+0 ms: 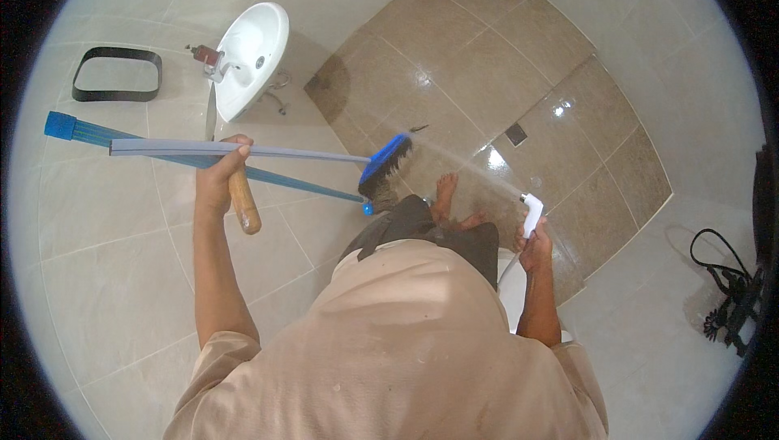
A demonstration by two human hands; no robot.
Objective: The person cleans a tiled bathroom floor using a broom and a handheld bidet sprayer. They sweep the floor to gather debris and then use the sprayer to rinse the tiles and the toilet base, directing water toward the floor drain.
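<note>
Left hand (pixel 217 178): fingers closed round a grey-handled brush (pixel 304 153), a wooden handle (pixel 244 205) and, apparently, a blue pole (pixel 300 184); so mixed a grip could let one roll loose. Right hand (pixel 535 248): fingers wrapped about a white sprayer (pixel 532 214), whose jet (pixel 466 165) may splash off the bristles (wet floor (pixel 479 51) invites slipping). The basin (pixel 250 44), ahead of the left fingers, could obstruct lifted handles.
</note>
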